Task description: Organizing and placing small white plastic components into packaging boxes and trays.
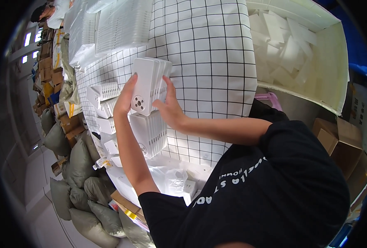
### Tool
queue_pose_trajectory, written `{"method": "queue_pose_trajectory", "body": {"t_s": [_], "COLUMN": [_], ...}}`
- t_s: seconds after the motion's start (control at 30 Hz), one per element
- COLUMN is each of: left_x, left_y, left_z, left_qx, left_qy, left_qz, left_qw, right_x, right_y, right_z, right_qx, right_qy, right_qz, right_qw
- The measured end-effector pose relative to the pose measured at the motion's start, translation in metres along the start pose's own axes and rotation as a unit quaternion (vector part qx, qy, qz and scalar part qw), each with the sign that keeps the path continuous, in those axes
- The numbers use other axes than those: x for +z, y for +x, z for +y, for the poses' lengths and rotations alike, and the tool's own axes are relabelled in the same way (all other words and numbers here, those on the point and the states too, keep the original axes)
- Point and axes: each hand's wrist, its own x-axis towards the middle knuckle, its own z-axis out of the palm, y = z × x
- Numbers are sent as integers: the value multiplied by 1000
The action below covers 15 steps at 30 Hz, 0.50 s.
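Between my two hands is a short stack of white phone-shaped cases (147, 82), tilted, with a round camera pattern on the front one. My left hand (126, 97) grips its left edge, thumb up along the front. Around the right side, my right hand (172, 106) has its fingers and thumb spread against the edges. A taller row of similar white cases (152, 134) stands just below the held stack, nearer to me. Smaller groups of white cases (105, 94) stand to the left of my left hand.
A black-and-white grid cloth (208, 53) covers the table. Clear bags of stacked white pieces (121, 27) lie at its far end. To the right stand a pale bin (338, 49) of white sheets and cardboard boxes (349, 138). Grey sacks (83, 163) pile up at the left.
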Motion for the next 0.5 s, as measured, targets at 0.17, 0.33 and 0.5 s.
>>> {"method": "queue_pose_trajectory", "body": {"t_s": [0.17,0.33,0.5], "left_x": [-5,-14,-21], "left_y": [-4,-9,-3], "left_z": [0,-5,-14], "left_qx": [-43,-42,-54], "left_qy": [-1,-23,-41], "left_qz": [0,-3,25], "left_qw": [999,999,997], "right_x": [11,31,41], "right_y": [12,10,20], "right_z": [-3,-17,-9], "right_qx": [6,63,75], "right_qy": [-23,-61,-110], "right_qz": [-6,-24,-28], "right_qw": [1000,996,991]}}
